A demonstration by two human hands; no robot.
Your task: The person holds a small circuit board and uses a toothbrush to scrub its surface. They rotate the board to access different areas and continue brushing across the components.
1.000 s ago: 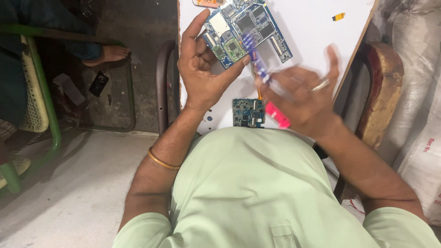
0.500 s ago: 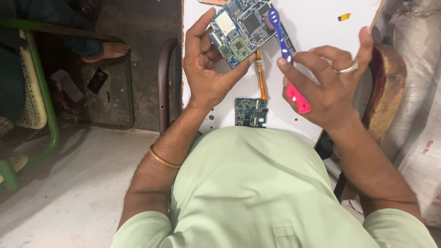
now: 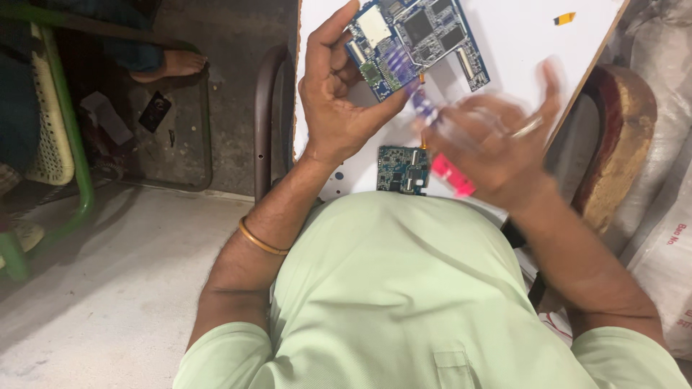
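Note:
My left hand point(image 3: 339, 94) holds up a blue circuit board point(image 3: 422, 39) by its left edge, above a white tabletop point(image 3: 519, 36). My right hand point(image 3: 497, 144), blurred by motion, grips a screwdriver with a blue shaft point(image 3: 425, 108) and a pink handle end point(image 3: 453, 176); its tip points at the lower edge of the held board. A second, smaller blue circuit board point(image 3: 402, 170) lies flat on the table near my body, between my two hands.
A small orange piece point(image 3: 564, 18) lies at the far right of the white tabletop. A brown wooden chair back point(image 3: 620, 137) and white sacks point(image 3: 663, 216) stand to the right. On the left are a green-framed chair point(image 3: 65, 144) and another person's bare foot point(image 3: 169, 65).
My right hand has swung down and left with the screwdriver, bringing its tip back toward the held board. The left hand has tilted the board slightly.

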